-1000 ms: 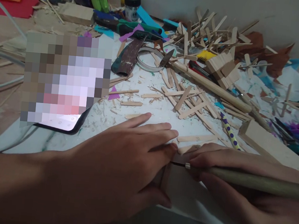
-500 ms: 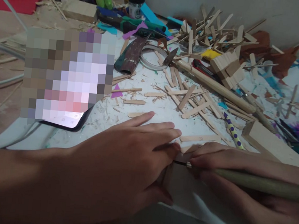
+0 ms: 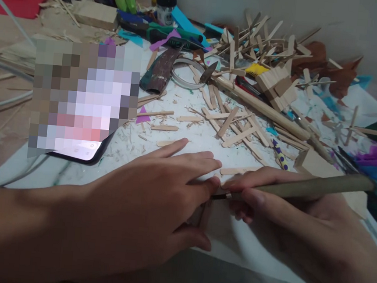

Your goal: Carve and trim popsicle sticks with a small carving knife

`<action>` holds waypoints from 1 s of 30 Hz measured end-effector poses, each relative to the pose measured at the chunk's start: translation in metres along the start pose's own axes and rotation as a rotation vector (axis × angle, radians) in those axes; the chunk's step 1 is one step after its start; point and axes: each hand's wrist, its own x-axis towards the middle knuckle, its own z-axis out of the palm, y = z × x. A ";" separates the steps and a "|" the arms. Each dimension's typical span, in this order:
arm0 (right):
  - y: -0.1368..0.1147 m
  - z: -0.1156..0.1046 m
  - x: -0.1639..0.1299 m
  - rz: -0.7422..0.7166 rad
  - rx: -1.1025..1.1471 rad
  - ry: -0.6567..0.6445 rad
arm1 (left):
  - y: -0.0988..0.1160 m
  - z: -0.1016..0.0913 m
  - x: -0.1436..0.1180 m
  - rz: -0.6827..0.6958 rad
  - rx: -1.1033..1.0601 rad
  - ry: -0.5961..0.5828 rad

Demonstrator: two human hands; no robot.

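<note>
My left hand [image 3: 167,192] lies palm down near the front edge of the white paper [image 3: 131,152], its fingers stretched out. Beneath its thumb and index finger shows part of a wooden craft stick [image 3: 204,218]; the rest is hidden. In my right hand [image 3: 319,228] is a carving tool [image 3: 306,187] with a greenish wooden handle, a metal collar and a thin dark blade. Fingers and thumb close round it near the collar. The blade points left, and its tip meets the left index finger's edge, where contact cannot be made out. Another craft stick [image 3: 237,171] lies just beyond.
A phone [image 3: 91,154], partly blurred out, lies left beside cables. Loose craft sticks [image 3: 242,135], a tape roll [image 3: 187,85], a long wooden-handled blade [image 3: 264,105] and wood blocks [image 3: 315,161] crowd the far and right sides. A stick heap [image 3: 259,46] stands against the wall.
My right hand has rolled, so the tool's handle now slants up to the right and its thumb shows on top. The left hand keeps its place on the stick. The view has shifted slightly.
</note>
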 end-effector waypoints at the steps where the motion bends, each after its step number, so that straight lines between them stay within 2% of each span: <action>1: 0.000 0.000 0.000 0.013 0.035 -0.021 | 0.000 0.000 0.000 0.002 -0.003 0.001; 4: -0.002 0.001 -0.001 0.026 0.106 -0.069 | 0.002 0.001 -0.002 -0.007 -0.012 0.024; 6: -0.002 0.002 -0.001 -0.005 0.095 -0.049 | 0.004 0.001 -0.002 -0.035 -0.007 0.037; 10: 0.000 0.002 -0.002 -0.061 0.022 0.012 | 0.005 0.000 -0.001 -0.040 -0.011 0.034; 15: 0.000 -0.002 -0.004 -0.108 -0.145 0.005 | 0.000 -0.002 -0.002 0.003 -0.023 0.025; 23: -0.001 0.004 -0.011 -0.243 -0.339 0.080 | 0.002 0.002 -0.001 -0.001 -0.022 0.040; 27: -0.002 0.003 -0.010 -0.229 -0.358 0.090 | 0.001 0.002 -0.002 0.002 -0.025 0.039; 30: -0.001 0.003 -0.006 -0.155 -0.255 0.067 | 0.001 0.001 -0.002 -0.006 -0.022 0.040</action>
